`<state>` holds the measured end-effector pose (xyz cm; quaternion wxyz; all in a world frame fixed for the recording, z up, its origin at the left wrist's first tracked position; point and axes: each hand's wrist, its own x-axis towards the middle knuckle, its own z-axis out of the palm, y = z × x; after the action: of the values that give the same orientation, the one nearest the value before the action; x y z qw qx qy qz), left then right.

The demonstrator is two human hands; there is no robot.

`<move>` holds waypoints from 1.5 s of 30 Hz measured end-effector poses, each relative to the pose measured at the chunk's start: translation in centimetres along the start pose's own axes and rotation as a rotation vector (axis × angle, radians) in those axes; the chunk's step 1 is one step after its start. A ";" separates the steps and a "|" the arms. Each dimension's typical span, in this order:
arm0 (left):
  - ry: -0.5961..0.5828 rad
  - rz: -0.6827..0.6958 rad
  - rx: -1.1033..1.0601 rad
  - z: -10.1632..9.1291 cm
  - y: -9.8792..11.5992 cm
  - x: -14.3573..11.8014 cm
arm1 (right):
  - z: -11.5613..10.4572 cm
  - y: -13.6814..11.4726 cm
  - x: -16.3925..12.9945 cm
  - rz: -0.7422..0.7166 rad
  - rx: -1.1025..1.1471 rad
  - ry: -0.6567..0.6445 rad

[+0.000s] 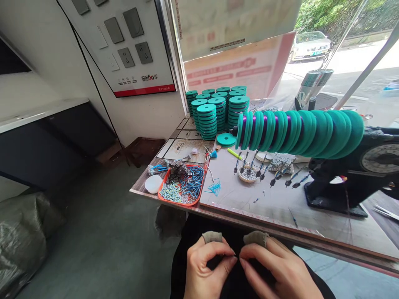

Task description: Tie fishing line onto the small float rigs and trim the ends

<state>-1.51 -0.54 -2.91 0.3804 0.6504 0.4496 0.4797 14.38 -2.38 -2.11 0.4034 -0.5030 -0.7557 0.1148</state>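
Observation:
My left hand point(207, 265) and my right hand point(279, 270) meet low in the view over my dark lap, below the table's front edge point(280, 230). Each forefinger wears a grey fabric cot. Thumbs and fingertips pinch together where the hands touch; whatever is between them is too small or thin to make out. A row of green spools with purple line point(296, 128) sits on a black winding machine point(355, 174) at the right of the table.
Stacks of green spools point(218, 108) stand at the table's back. An orange tray point(182, 185) of blue and white small parts sits at the front left, beside a white lump point(153, 183). A small dish of beads point(248, 173) and several floats lie mid-table. Grey bags lie on the floor at left.

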 end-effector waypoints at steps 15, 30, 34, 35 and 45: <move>0.033 0.273 0.315 -0.3 -0.3 -0.2 | -0.6 -0.5 1.0 -0.053 -0.068 0.000; -0.008 0.402 0.423 -0.4 0.2 0.4 | -1.0 -0.8 1.4 -0.058 -0.108 0.002; 0.020 0.345 0.373 -0.5 0.7 0.6 | -0.4 -0.6 1.1 -0.019 -0.092 0.032; 0.006 0.344 0.373 -0.5 0.8 0.7 | -0.3 -0.6 1.0 -0.005 -0.087 0.054; -0.030 0.351 0.421 -0.9 1.2 0.8 | -0.8 -0.8 1.5 -0.024 -0.088 0.022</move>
<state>-1.96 -0.06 -1.35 0.1543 0.7901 0.4143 0.4246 14.19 -1.67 -0.38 0.3905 -0.5125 -0.7615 0.0709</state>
